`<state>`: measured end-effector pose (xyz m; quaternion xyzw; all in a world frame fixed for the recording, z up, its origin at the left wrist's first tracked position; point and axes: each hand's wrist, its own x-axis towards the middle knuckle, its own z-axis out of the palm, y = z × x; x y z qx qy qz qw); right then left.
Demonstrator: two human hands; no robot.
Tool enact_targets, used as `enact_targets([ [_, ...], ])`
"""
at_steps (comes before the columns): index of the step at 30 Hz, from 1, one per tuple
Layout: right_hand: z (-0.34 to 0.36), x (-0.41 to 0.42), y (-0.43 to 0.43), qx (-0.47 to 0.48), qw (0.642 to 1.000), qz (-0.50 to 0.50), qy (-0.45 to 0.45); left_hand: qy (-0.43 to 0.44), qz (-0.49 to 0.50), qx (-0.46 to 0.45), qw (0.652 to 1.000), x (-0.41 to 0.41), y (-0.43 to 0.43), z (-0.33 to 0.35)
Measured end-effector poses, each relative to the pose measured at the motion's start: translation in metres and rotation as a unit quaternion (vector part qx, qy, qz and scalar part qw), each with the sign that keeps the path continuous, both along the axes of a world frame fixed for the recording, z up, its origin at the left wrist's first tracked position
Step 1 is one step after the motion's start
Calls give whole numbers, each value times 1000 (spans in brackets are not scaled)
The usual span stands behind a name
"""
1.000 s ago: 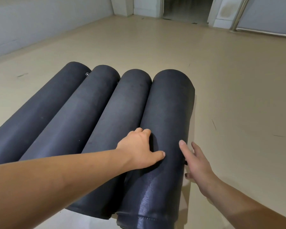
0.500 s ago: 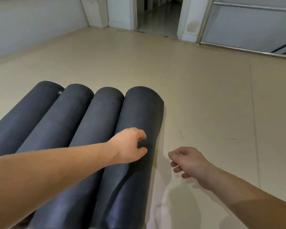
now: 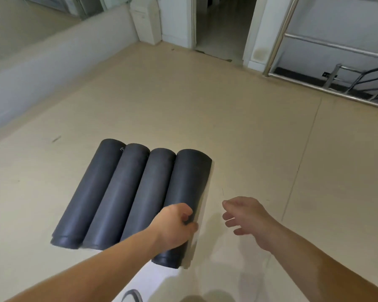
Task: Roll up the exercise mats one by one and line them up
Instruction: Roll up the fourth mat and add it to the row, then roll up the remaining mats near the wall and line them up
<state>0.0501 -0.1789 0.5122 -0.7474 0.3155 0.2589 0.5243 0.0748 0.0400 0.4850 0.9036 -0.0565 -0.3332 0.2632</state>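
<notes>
Mats (image 3: 127, 192), four rolled, touching side by side on floor (image 3: 249, 138). Left hand (image 3: 175, 227) loosely curled over rightmost mat (image 3: 188, 184), contact unclear. Right hand (image 3: 247, 216) beside it, fingers apart, empty.

The rolled mats (image 3: 127, 192) before me look like smooth, dark, faintly sheened foam or rubber; the floor (image 3: 260, 149) is smooth beige vinyl, the railing (image 3: 277, 35) polished metal.

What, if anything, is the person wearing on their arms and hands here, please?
Nothing shows. The left hand and right hand are bare, with no gloves, rings, watch or wristbands, and both forearms are bare up to the frame's edge, so no sleeve appears.
</notes>
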Motion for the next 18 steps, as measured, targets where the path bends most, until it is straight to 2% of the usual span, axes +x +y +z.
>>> enact_targets([
  [4,150,-29,-27,-4,1000,11,-12,3,79,-44,996,-43,-24,152],
  [8,235,-37,-47,-4,999,23,-29,-5,134,-100,986,-63,-46,241],
  [13,284,5,-58,4,997,58,-46,-28,175,-112,978,-52,-43,274],
  [18,296,84,-71,-29,992,98,-77,-33,204,-95,974,19,-41,270],
])
